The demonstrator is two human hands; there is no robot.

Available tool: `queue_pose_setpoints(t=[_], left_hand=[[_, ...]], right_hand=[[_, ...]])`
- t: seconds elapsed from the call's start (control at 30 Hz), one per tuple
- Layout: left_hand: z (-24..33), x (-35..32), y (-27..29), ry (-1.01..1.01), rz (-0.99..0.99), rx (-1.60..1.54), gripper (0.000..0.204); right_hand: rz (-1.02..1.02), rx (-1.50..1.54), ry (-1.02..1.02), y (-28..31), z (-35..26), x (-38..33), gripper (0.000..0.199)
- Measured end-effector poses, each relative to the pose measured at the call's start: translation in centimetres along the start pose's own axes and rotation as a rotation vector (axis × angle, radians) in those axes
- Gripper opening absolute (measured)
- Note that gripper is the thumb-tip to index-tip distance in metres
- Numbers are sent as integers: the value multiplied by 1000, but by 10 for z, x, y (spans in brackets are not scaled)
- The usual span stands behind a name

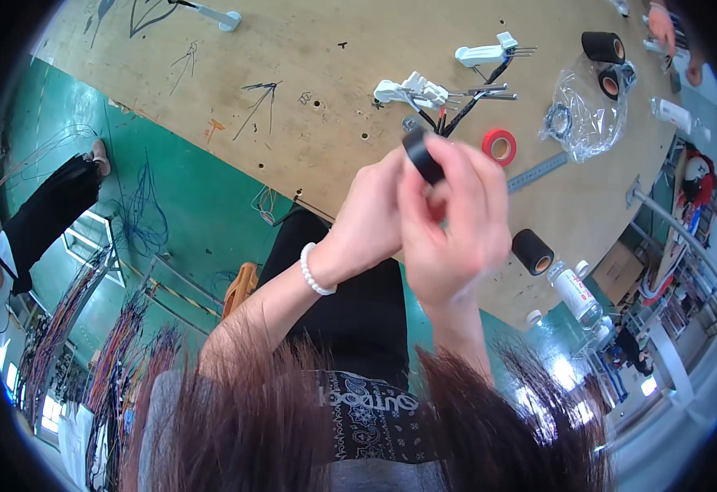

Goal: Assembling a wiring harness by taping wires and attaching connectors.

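My right hand (pixel 461 225), slightly blurred, pinches a roll of black tape (pixel 422 156) between thumb and fingers. Just left of it, my left hand (pixel 371 205) is closed, its fingertips hidden behind the tape and my right hand. A bundle of black wires (pixel 458 119), with a bit of red among them, runs down to where my hands meet and seems held in the left one. Its far branches reach white connector holders (pixel 416 90) with metal pins, and another white holder (pixel 481 55) farther back.
Right of my hands lie a red tape roll (pixel 499 148), a steel ruler (pixel 539 170), a clear plastic bag (pixel 588 115) and a black tape roll (pixel 532 251). A plastic bottle (pixel 575 295) is near the right edge. Another person's hand (pixel 662 29) shows at the far right.
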State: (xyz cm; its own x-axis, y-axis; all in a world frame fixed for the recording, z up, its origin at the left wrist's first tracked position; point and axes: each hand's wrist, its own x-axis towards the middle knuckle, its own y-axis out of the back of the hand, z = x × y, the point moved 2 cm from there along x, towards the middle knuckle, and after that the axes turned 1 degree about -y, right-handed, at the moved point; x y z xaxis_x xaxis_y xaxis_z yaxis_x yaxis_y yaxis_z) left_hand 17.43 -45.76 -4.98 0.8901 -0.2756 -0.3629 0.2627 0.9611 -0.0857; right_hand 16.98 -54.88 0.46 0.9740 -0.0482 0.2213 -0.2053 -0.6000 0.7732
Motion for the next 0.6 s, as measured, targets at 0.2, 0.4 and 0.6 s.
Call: queue_pose_setpoints(t=[0.2, 0.4, 0.6], left_hand=[[-11, 10, -8, -5, 117, -52, 38], [-7, 18, -10, 319, 91, -172, 50], [-4, 18, -7, 344, 98, -252, 45]], right_hand=[[359, 72, -4, 4, 18, -18, 19], [147, 860, -600, -85, 103, -55, 37], [419, 582, -241, -97, 82, -54, 36]])
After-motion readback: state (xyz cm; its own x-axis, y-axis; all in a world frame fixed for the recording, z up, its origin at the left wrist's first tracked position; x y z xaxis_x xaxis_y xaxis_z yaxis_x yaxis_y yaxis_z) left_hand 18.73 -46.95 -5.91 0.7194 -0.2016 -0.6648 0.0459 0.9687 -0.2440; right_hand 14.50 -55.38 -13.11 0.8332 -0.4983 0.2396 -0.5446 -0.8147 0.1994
